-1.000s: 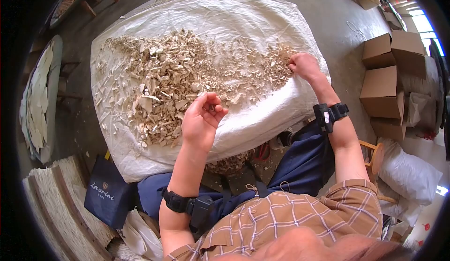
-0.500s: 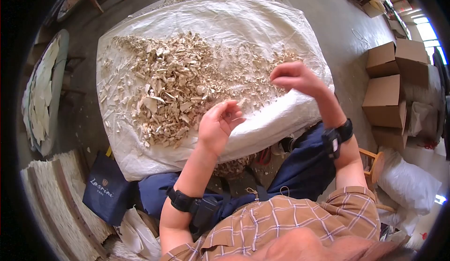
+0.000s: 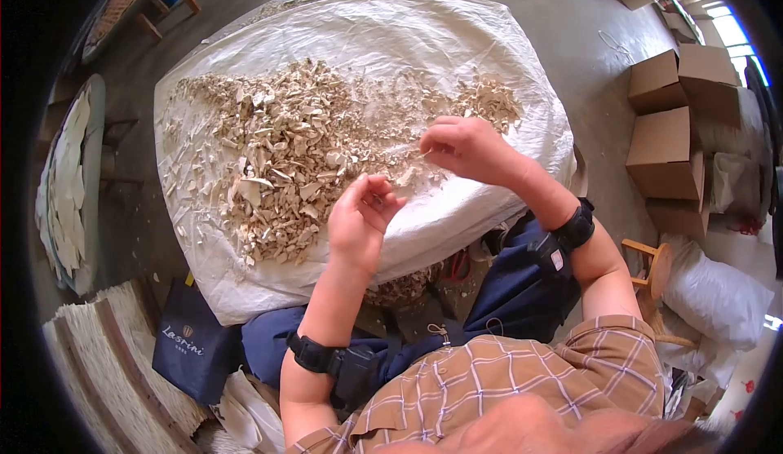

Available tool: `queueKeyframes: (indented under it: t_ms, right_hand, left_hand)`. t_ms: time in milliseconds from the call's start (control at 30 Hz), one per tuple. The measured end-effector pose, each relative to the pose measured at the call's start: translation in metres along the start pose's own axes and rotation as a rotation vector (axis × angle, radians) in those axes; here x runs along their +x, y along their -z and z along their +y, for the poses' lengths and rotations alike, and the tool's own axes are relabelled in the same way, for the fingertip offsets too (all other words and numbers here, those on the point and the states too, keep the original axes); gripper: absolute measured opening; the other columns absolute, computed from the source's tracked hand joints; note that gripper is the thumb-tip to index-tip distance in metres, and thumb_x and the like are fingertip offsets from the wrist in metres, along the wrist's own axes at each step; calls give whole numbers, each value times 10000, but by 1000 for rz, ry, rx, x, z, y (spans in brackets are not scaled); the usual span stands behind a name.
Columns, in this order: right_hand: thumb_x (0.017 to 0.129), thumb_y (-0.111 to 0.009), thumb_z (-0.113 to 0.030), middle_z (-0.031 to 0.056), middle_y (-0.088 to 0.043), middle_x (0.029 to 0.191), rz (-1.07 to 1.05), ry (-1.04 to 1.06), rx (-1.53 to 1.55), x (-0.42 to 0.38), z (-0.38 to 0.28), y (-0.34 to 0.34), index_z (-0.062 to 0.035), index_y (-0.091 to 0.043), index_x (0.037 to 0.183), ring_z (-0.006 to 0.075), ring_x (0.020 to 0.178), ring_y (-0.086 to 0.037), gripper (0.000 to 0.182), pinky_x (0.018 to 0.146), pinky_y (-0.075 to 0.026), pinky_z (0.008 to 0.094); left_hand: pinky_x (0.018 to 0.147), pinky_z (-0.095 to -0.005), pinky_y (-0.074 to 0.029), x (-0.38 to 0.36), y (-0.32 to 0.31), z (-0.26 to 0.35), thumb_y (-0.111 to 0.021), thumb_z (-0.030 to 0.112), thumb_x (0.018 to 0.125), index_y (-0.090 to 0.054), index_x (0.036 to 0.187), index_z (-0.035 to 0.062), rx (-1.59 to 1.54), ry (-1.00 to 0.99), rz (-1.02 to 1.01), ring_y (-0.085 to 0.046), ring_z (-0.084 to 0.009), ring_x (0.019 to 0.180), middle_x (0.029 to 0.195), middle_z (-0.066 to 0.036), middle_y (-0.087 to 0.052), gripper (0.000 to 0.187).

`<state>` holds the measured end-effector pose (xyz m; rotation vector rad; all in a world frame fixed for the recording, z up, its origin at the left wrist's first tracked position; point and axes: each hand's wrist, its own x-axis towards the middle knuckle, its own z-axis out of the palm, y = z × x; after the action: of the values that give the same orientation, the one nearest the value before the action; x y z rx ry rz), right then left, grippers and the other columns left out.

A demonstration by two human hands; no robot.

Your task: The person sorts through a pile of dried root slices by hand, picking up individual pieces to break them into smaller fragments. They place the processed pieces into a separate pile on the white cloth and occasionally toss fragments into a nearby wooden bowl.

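Observation:
A heap of pale, dry, broken chips (image 3: 281, 148) covers the left and middle of a white cloth (image 3: 391, 34) spread over a table. At the heap's near right edge is my left hand (image 3: 360, 219), palm turned inward, fingers curled toward the thumb. My right hand (image 3: 469, 148) hovers over the thinly scattered bits, its thumb and fingertips pinched together. Whatever lies between the fingers of either hand is too small or hidden to name. A smaller pile of chips (image 3: 489, 99) lies just beyond my right hand.
Cardboard boxes (image 3: 665, 152) stand on the floor at right, near a wooden stool (image 3: 652, 270) and a white sack (image 3: 710, 291). A dark blue bag (image 3: 196, 340) stands at lower left. An oval tray (image 3: 90, 185) of pale flat pieces is at far left.
My right hand has moved left and slightly nearer, away from the small right pile, toward my left hand. My left hand has shifted a little left. The view has tilted slightly.

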<state>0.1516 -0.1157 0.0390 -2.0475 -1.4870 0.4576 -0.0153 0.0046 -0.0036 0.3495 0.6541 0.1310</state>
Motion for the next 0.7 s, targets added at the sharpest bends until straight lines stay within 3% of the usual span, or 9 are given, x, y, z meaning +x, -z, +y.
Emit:
queueKeyframes:
  t_ms: [167,300,367,500,567,700]
  right_hand:
    - [718,-536,-129,69,-585,826,-234,-151,-211,-15,49,-8,-103,-603,791,250,783,-577,102,677,-458,345]
    - [717,-503,-78,94,-569,838,-62,-272,-513,-20,87,0,-96,-588,842,270,792,-572,152,692,-459,361]
    - [733,-502,-90,97,-557,850,33,-430,-555,-17,85,10,-92,-583,855,269,800,-567,147,695,-460,361]
    - [747,-507,-111,98,-551,859,130,-452,-531,-11,89,13,-84,-580,848,262,804,-565,127,694,-460,363]
    - [765,-506,-129,99,-545,869,184,-265,-487,-5,95,5,-79,-575,842,263,801,-564,115,690,-461,366]
    - [782,-503,-152,103,-555,854,180,-281,-502,7,102,-6,-77,-577,831,266,780,-569,116,679,-464,367]
  left_hand:
    - [739,-354,-455,-1,-2,13,-420,209,870,-510,794,62,-24,-26,-1,-497,-158,672,736,-45,-509,188]
    - [735,-349,-456,-2,-3,11,-418,205,871,-514,804,61,-16,-36,-11,-501,-155,672,738,-45,-513,185]
    - [733,-348,-457,-3,-3,12,-417,204,872,-515,808,61,-8,-34,-6,-502,-153,672,739,-45,-514,185]
    - [730,-348,-459,-3,-3,14,-416,202,873,-516,817,58,-7,-49,-20,-505,-152,666,743,-45,-516,184]
    - [729,-348,-459,-4,-2,14,-415,202,873,-516,818,58,-10,-50,-24,-505,-152,664,744,-45,-517,184]
    - [726,-344,-460,-8,-2,16,-414,204,874,-515,814,58,-7,-51,-22,-504,-150,666,742,-44,-516,188]
